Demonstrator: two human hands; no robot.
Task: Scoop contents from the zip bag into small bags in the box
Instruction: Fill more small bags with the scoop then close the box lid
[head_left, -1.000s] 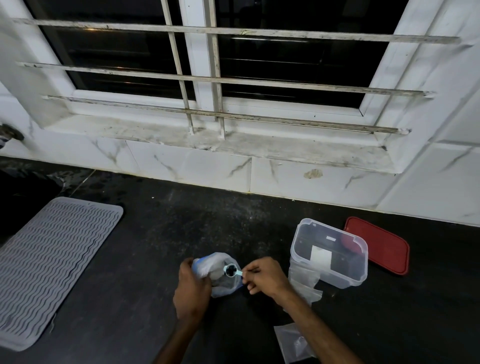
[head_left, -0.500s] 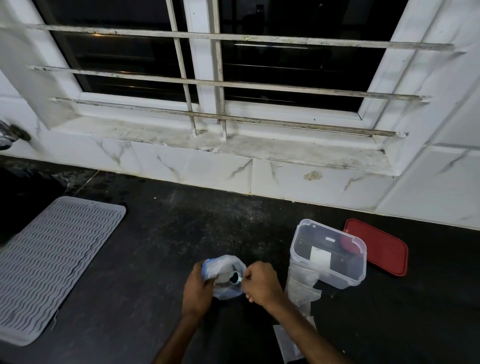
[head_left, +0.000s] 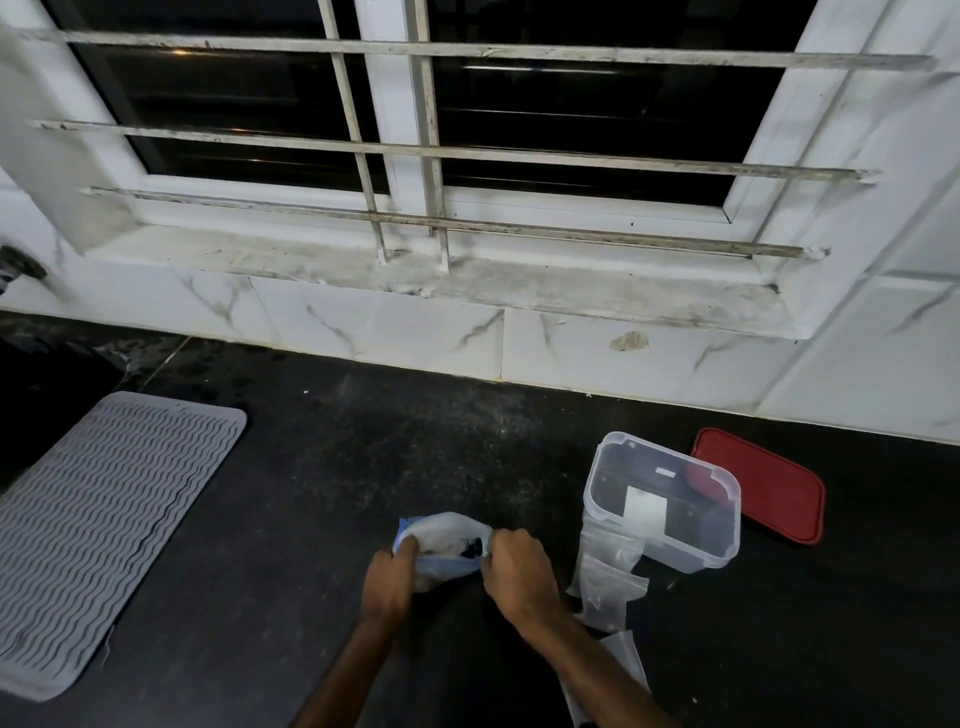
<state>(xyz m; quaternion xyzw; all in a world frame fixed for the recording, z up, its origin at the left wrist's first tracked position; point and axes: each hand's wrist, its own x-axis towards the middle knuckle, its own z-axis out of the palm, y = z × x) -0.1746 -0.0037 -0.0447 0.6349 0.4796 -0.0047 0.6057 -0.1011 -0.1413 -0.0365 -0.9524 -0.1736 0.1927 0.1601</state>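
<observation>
A clear zip bag (head_left: 447, 540) with a blue zip strip stands on the black counter. My left hand (head_left: 392, 574) grips its left rim. My right hand (head_left: 514, 569) is closed at the right rim, and the small scoop it pinches dips into the bag's mouth, mostly hidden. A clear plastic box (head_left: 662, 501) stands to the right, open at the top. Small clear bags (head_left: 605, 577) lie against the box's left side and under my right forearm.
A red lid (head_left: 766, 486) lies flat behind the box on the right. A grey ribbed mat (head_left: 98, 525) covers the counter's left side. A white tiled wall (head_left: 415, 332) and a barred window sill run along the back.
My right hand has pushed the scoop from above the bag's mouth down into the bag. The left hand has kept its grip on the rim.
</observation>
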